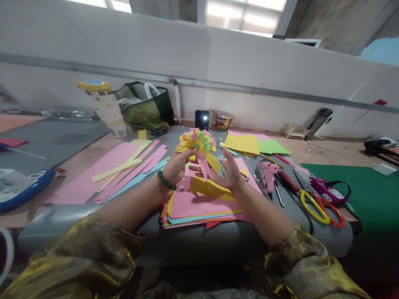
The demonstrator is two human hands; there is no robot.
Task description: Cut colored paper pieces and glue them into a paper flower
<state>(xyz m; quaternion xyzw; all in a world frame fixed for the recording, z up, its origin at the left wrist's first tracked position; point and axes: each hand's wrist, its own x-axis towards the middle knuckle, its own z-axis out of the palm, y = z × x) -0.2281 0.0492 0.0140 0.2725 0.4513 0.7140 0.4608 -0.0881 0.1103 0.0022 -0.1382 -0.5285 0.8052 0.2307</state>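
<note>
We pinch the paper rosette (202, 143) between the thumb and fingers of our left hand (177, 167), above the pink-topped paper stack (190, 204). Our right hand (233, 174) is spread wide, its fingers behind the rosette's hanging tails (215, 162); whether they touch, we cannot tell. To our right we see the pink glue gun (268, 170) near yellow and red scissor handles (324, 219); pink strips (158, 160) lie to our left

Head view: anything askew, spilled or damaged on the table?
No spill or damage stands out. The paper stack at front center looks askew: its sheets are unevenly lined up, and a red corner juts from the front edge. The bottle at left appears to lean, though wide-lens distortion may explain that.
</note>
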